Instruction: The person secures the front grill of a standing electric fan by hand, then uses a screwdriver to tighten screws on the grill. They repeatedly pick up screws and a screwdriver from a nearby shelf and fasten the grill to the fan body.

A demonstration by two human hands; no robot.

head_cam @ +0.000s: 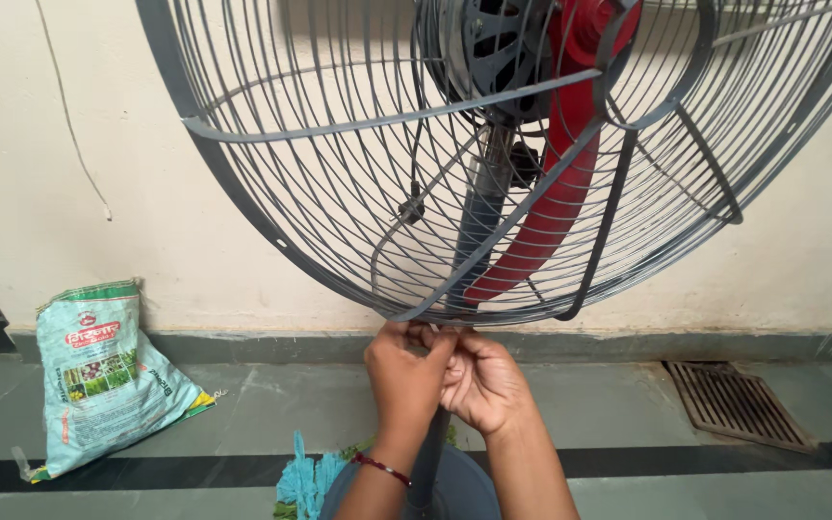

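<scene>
A large pedestal fan stands against a cream wall (50,212), and its grey wire fan guard (339,193) fills the upper part of the view, tilted so its bottom rim faces the camera. Behind the guard wires hangs a red fan blade (546,221), with the dark motor housing (503,48) above it. Both hands meet at the lowest point of the guard's rim, directly in front of the grey fan pole (432,453). The left hand (404,376) is closed with its fingertips pinched on the rim's bottom edge, where a small pale clip or fastener shows; a red thread bracelet (382,469) circles that wrist. The right hand (481,383) is curled beside it, touching the left, its fingers pressed to the same spot on the rim; exactly what they pinch is too small to tell. Below the guard, the fan's round grey base (469,491) sits on the green floor, with a teal rag (302,481) just left of it. Further left of the guard, a printed pale green sack (103,376) leans at the wall. Down to the guard's right lies a rusty floor drain grate (739,404).
</scene>
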